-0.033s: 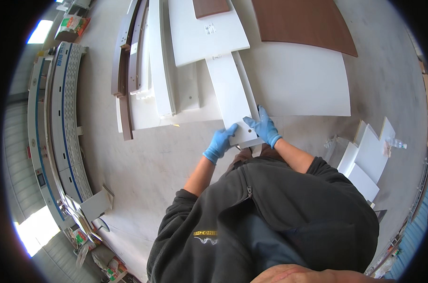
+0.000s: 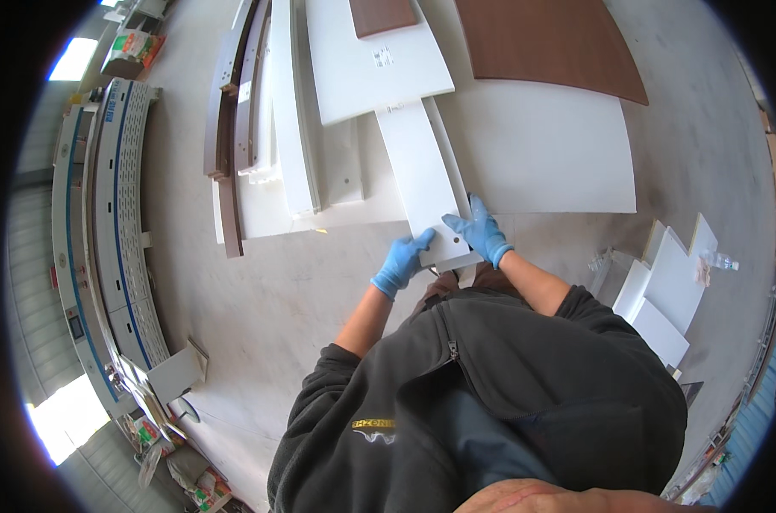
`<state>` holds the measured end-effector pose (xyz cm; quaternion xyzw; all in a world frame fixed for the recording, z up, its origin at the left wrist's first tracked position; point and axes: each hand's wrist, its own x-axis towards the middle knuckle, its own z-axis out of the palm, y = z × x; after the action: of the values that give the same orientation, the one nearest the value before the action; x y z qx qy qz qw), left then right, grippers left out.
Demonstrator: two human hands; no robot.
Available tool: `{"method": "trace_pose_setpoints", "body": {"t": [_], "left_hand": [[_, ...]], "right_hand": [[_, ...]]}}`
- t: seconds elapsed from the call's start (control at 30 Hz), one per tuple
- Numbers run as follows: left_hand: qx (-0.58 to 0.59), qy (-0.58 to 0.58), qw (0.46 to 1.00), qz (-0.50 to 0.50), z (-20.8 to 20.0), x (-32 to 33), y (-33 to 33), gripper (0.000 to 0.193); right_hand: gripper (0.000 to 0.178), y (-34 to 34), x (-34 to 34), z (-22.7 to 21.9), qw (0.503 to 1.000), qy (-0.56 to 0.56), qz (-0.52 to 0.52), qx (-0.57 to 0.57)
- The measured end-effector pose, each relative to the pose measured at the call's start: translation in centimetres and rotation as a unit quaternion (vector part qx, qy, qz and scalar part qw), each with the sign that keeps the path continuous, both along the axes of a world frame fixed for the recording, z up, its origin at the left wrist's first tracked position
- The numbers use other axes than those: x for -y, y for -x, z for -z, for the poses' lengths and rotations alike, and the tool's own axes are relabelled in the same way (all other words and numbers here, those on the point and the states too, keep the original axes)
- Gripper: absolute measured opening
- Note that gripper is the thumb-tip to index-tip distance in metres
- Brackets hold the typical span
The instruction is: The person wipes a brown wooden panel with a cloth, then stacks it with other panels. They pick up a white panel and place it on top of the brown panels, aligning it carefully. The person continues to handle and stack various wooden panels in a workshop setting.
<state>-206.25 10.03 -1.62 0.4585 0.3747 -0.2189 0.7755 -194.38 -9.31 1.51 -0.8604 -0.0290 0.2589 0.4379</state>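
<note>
A long narrow white panel (image 2: 420, 167) reaches toward me past the front edge of the stack, with a dark round hole near its close end. My left hand (image 2: 399, 263), in a blue glove, grips its left edge, thumb on top. Gloved in blue too, my right hand (image 2: 480, 231) clasps the right edge with fingers lying over the top. A second white strip (image 2: 446, 141) shows along the right side, slightly lower. The panel's far end meets a wider white board (image 2: 379, 73) with a small label. The undersides of both hands are hidden.
Brown strips (image 2: 224, 137) and a long white profile (image 2: 292, 120) lie left on a large white sheet (image 2: 550, 162). A brown board (image 2: 550, 43) covers its far right. White offcuts (image 2: 661, 291) and a plastic bottle (image 2: 724, 262) are at right; a long machine (image 2: 119, 222) stands left.
Almost nothing differs. The whole view has shifted by a few pixels, and both hands keep their hold on the narrow white panel.
</note>
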Motion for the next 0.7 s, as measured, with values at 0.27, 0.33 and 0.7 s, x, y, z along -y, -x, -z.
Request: {"method": "trace_pose_setpoints", "body": {"t": [0.27,0.33,0.7], "left_hand": [[0.004,-0.037,0.999,0.026,-3.0,1.8,-1.6,0.068],[0.003,-0.073,0.996,0.044,-2.9,2.0,-1.7,0.064],[-0.032,-0.278,0.938,0.206,-3.7,2.8,-2.9,0.073]], "right_hand": [[0.058,-12.7,0.1,2.4,0.991,-0.067,0.032,0.115],[0.059,-17.5,-2.3,2.9,0.984,-0.114,0.048,0.128],[0.08,-32.9,-13.8,4.1,0.996,-0.02,0.03,0.084]]}}
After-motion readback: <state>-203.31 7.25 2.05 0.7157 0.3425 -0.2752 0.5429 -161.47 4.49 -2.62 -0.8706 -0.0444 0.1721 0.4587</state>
